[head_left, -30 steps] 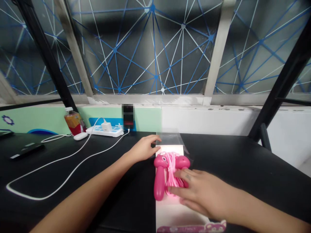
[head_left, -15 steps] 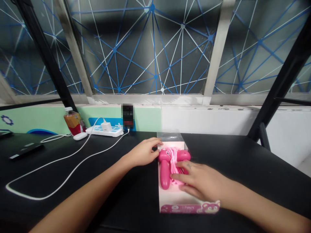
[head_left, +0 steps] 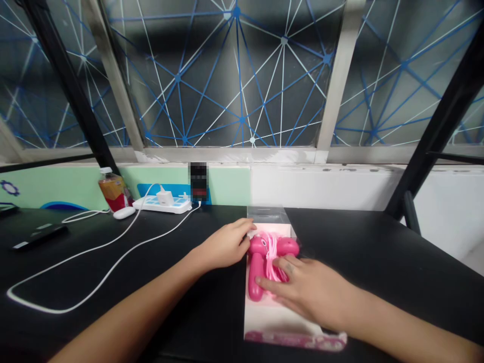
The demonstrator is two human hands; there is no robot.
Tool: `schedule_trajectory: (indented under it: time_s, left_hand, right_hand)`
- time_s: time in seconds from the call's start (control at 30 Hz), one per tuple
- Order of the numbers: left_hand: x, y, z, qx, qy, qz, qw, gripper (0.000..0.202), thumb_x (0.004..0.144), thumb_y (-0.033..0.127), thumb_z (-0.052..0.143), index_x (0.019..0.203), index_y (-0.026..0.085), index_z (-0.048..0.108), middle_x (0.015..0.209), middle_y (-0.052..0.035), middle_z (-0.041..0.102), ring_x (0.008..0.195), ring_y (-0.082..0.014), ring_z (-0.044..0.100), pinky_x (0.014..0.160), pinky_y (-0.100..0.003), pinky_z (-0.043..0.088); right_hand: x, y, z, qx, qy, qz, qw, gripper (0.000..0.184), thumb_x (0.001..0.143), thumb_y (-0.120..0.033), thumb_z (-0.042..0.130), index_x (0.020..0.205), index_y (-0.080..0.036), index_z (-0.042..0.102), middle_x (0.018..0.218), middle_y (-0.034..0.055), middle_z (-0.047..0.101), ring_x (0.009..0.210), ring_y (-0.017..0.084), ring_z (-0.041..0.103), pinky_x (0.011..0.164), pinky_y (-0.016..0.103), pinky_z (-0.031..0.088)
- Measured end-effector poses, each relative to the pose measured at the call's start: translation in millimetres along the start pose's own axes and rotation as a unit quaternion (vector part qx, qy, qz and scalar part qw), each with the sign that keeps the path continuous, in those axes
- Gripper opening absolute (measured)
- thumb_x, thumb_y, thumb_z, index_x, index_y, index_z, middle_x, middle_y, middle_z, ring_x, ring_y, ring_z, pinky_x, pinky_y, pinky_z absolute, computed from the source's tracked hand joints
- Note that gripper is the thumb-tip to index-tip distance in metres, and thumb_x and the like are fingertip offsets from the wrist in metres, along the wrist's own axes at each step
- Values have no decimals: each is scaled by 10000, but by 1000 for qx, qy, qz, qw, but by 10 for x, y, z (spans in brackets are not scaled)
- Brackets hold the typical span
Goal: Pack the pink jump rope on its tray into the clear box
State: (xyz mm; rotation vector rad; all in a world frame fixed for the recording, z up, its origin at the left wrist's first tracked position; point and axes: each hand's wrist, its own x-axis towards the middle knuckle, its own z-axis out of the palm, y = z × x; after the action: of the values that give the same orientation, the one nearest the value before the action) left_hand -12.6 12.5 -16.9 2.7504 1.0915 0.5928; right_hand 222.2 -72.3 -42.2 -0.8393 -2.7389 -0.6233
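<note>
The left hand (head_left: 223, 247) touched the edge of the clear box (head_left: 268, 216), with its fingers a bit bent and not gripping. The right hand (head_left: 306, 291) lay open on the pink jump rope (head_left: 256, 267), not clenched. The rope sat on a white card (head_left: 268, 322) in the box, on the black desk (head_left: 378, 252).
</note>
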Motion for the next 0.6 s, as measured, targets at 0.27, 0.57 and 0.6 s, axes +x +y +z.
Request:
schedule_trajectory:
  time_s: [0.27, 0.57, 0.6]
  left_hand:
    - [-30, 47, 3, 20, -10, 31, 999, 321, 941, 168, 406, 1225, 200, 553, 1390, -87, 528, 1252, -234, 535, 1053, -361, 443]
    - [-33, 44, 4, -2, -12, 32, 999, 340, 945, 196, 427, 1264, 228, 538, 1349, -53, 566, 1198, -221, 568, 1025, -347, 459]
    - [-34, 45, 4, -3, -12, 30, 999, 346, 944, 198, 428, 1272, 231, 534, 1352, -53, 564, 1199, -222, 568, 1020, -345, 462]
  right_hand:
    - [11, 93, 121, -26, 1, 32, 999, 402, 947, -217, 524, 1336, -314, 502, 1105, 102, 637, 919, 247, 649, 600, 294, 525]
    - [-53, -34, -95, 70, 50, -46, 995, 448, 968, -476, 461, 1261, -159, 582, 1054, 133, 695, 918, 278, 646, 726, 393, 524]
    - [-79, -65, -122, 121, 35, -80, 989, 456, 958, -496, 472, 1275, -183, 574, 1058, 104, 699, 915, 258, 648, 746, 374, 520]
